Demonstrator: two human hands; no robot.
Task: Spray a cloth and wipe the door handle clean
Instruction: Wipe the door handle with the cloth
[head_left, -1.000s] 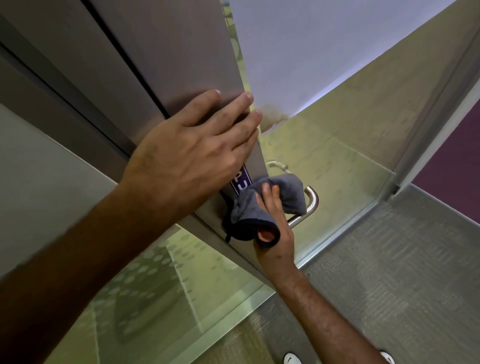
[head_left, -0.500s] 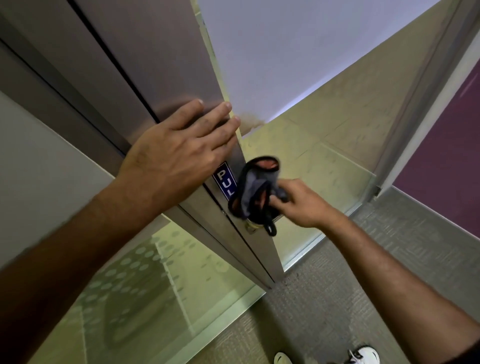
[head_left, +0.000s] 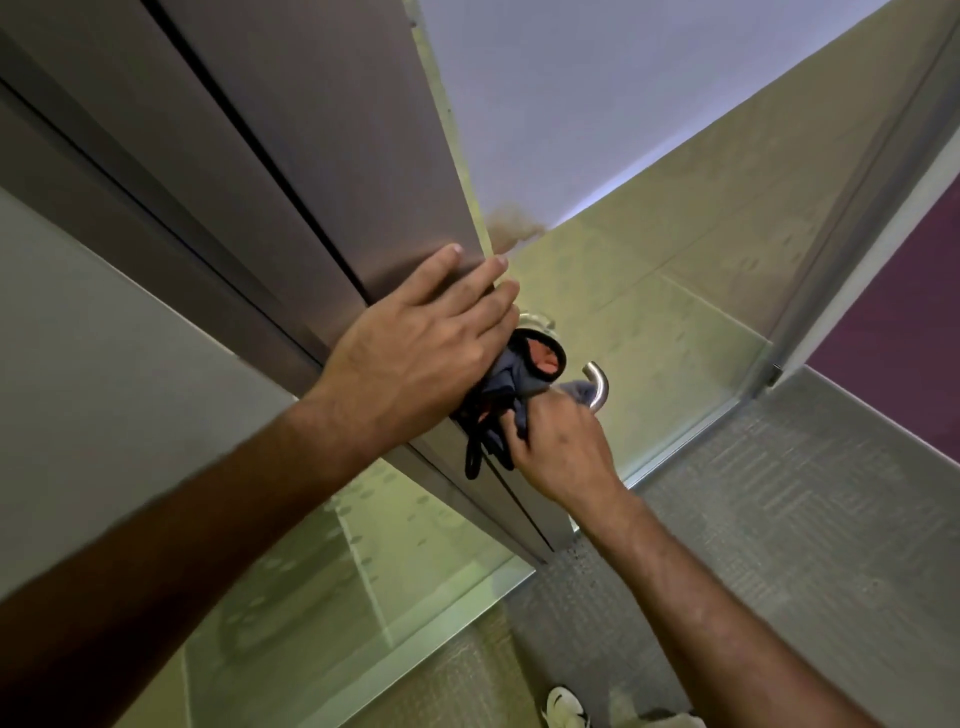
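At door edge (head_left: 457, 171), left hand (head_left: 415, 353) flat, right hand (head_left: 561, 441) apparently pressing cloth (head_left: 506, 384) on handle (head_left: 597, 387)

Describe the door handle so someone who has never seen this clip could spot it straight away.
Start at the brushed metal door filling the upper left and follow its edge down to where both hands meet. Just beyond the right hand, which clutches a grey cloth, the door handle pokes out: the only shiny, curved steel tube against the pale green glass.
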